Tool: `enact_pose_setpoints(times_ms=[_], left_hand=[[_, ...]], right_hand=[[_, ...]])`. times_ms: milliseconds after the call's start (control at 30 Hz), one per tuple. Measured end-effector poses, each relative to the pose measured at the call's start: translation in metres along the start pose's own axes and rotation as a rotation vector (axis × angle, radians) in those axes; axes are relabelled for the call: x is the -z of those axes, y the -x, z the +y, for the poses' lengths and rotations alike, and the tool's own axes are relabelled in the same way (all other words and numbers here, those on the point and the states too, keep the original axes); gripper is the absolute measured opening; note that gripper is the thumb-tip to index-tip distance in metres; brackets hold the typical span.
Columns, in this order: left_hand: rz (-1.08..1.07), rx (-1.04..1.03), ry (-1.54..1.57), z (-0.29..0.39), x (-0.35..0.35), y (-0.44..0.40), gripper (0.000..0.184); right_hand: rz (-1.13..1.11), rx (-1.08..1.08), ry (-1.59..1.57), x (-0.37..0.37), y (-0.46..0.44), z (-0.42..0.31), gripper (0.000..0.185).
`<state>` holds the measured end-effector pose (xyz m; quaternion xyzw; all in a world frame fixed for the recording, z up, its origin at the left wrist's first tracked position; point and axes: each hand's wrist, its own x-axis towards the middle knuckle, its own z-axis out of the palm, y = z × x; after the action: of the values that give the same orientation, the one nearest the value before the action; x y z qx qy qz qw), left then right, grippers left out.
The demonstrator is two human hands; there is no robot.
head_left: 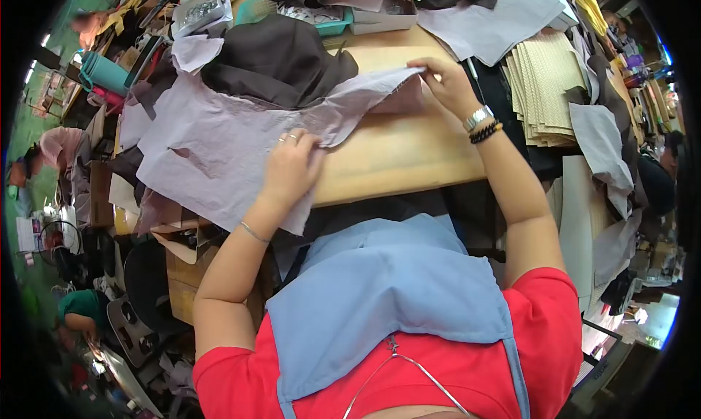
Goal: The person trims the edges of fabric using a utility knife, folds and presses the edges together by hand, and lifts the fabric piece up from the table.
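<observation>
A pale lilac-grey piece of fabric [212,145] spreads over the left part of the wooden table [401,156] and hangs past its front edge. My left hand [292,167] is closed on this fabric near the table's front, fingers curled into its folds. At the upper right, my right hand [447,86] pinches the far end of the same fabric, lifting that edge off the wood. The raised edge looks frayed. Dark brown fabric [277,61] lies bunched behind and partly against the pale piece.
A stack of cream textured sheets [544,90] stands to the right, with grey fabric pieces [602,141] beside it. Along the back are a teal tray [332,26], a white box [201,13] and more pale fabric [504,21]. Other people work at the far left.
</observation>
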<state>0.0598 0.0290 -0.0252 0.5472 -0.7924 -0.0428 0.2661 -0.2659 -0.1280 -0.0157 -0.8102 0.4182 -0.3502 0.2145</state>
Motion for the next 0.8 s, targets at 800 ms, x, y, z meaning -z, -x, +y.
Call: enact_pose_setpoints(times_ms=[800], left_hand=[[0.129, 0.177, 0.108, 0.007, 0.029, -0.025, 0.023]], right_hand=[[0.395, 0.07, -0.32, -0.039, -0.065, 0.016, 0.04]])
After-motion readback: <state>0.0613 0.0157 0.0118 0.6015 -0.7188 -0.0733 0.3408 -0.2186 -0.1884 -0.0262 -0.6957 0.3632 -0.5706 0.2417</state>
